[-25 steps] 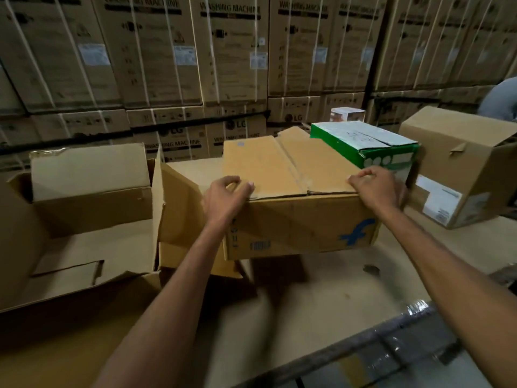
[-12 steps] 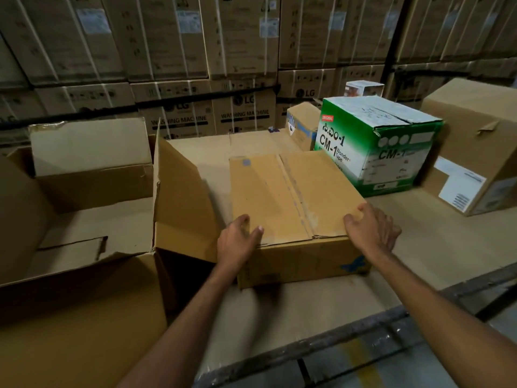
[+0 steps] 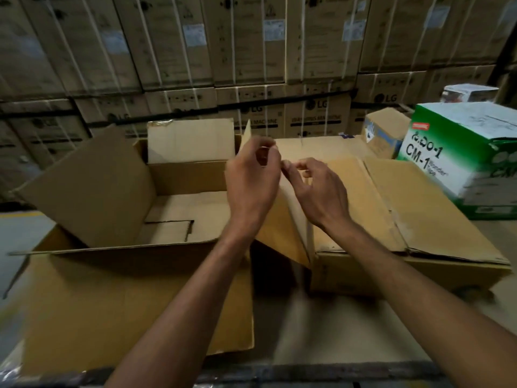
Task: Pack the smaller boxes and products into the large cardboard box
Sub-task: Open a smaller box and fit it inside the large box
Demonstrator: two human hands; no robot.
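Open large box (image 3: 187,175), flaps up, lies left of the left hand (image 3: 251,180); closed small box (image 3: 419,205) lies right of the right hand (image 3: 319,191).

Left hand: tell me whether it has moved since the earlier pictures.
Yes. The left hand quit the brown box, going left to the upright flap of the large box.

I see a dim storeroom, strapped LG cartons (image 3: 251,51) stacked wall-high at the back, grey floor (image 3: 19,236) at my left, yellow line (image 3: 16,214) across it
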